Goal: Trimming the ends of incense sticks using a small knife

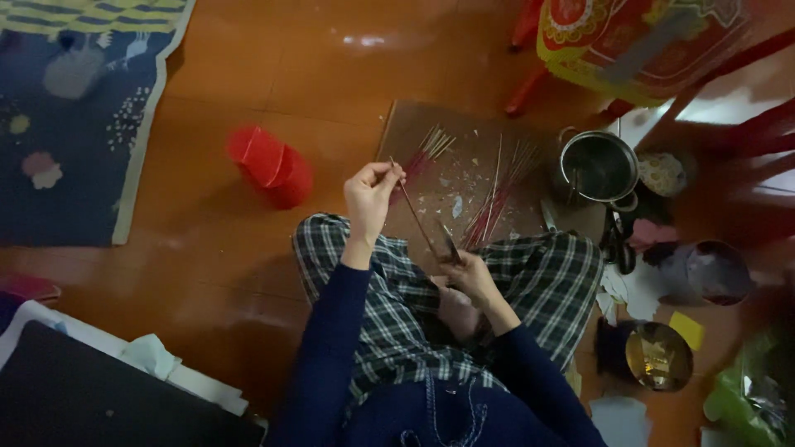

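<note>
While held slantwise over the lap, the stick [414,211] is pinched at its upper end by the left hand [370,194] and gripped at its lower end by the right hand [468,273]. It is judged light, thin and easily snapped. More sticks [497,199] lie on the board [414,132]. The pot [598,165] appears nearly empty; the bowl [658,356] contents cannot be told.

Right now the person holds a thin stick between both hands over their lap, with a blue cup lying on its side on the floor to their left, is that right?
Not quite: the cup is red, not blue, as the head view shows. The rest holds: the left hand and right hand hold the thin stick between them, and the cup lies tipped on the floor.
</note>
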